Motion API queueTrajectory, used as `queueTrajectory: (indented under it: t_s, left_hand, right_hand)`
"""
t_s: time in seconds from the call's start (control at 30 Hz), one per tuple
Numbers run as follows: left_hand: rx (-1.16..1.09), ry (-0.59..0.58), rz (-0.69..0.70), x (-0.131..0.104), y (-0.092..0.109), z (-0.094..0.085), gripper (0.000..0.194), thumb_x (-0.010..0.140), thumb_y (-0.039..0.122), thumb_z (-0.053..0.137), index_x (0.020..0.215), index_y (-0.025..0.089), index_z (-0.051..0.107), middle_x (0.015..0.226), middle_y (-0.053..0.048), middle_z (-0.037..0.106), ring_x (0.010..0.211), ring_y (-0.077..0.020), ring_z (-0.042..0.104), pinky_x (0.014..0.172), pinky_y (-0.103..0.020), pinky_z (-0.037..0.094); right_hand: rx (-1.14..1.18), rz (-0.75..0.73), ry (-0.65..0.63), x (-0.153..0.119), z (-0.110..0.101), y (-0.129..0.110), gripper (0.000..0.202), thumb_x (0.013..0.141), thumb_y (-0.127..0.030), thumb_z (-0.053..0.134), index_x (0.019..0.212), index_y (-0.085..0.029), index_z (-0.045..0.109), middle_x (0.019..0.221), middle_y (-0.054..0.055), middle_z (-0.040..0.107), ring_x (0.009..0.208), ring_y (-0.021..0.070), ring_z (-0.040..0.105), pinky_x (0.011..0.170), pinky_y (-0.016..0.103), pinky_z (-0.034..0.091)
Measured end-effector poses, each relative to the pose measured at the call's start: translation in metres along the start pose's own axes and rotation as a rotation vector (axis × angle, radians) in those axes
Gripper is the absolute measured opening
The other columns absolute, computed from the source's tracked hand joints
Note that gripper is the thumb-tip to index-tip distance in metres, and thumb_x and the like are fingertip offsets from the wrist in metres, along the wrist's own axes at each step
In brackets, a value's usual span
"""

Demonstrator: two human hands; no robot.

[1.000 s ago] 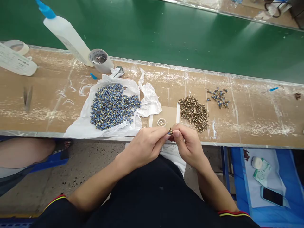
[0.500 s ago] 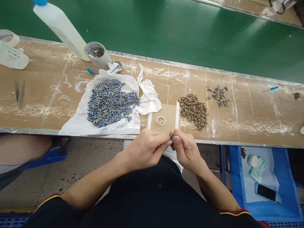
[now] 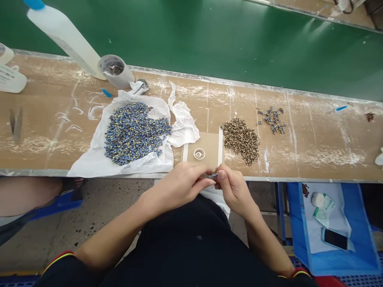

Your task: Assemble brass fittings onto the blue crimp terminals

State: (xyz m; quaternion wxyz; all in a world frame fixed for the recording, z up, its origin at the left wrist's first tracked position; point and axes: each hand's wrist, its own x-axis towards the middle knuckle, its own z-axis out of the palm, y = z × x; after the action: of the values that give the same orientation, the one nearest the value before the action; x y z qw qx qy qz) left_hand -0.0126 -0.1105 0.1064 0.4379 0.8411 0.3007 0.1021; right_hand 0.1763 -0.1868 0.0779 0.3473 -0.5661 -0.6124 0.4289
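Observation:
My left hand and my right hand meet at the table's front edge, pinching a tiny blue and brown piece between their fingertips. Just beyond them a small round clear dish sits on a cardboard pad. To the left, a heap of blue and yellow pieces lies on white paper. On the right is a pile of brass-coloured pieces, with a smaller cluster of blue and brass pieces beyond it.
A white bottle and a tape roll stand at the back left. Tweezers lie far left. A blue bin holding a phone is at lower right. A person's leg shows at left.
The view has shifted slightly. My left fingers have loosened and spread a little around the tiny piece, and more of its blue part shows.

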Motion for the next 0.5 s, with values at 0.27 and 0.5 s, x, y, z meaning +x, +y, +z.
queueTrajectory:
  t_s: [0.27,0.5]
  left_hand:
    - [0.533,0.438,-0.432,-0.003,-0.117,-0.043,0.019,0.091,0.03,0.052,0.1,0.018,0.064,0.098,-0.009,0.066,0.096,-0.0272,0.059,0.09,-0.039,0.044]
    - [0.687,0.384,-0.398,0.006,-0.137,-0.039,0.016,0.089,0.03,0.048,0.091,0.019,0.06,0.094,-0.013,0.06,0.095,-0.0335,0.054,0.091,-0.047,0.043]
  right_hand:
    - [-0.488,0.301,0.61,0.025,-0.11,0.123,0.048,0.101,-0.052,0.026,0.071,-0.022,0.049,0.064,0.003,0.058,0.061,0.0168,0.054,0.063,0.03,0.04]
    - [-0.653,0.359,0.652,0.062,-0.175,0.173,0.044,0.098,-0.05,0.032,0.071,-0.022,0.052,0.067,0.006,0.059,0.066,0.0205,0.051,0.069,0.035,0.038]
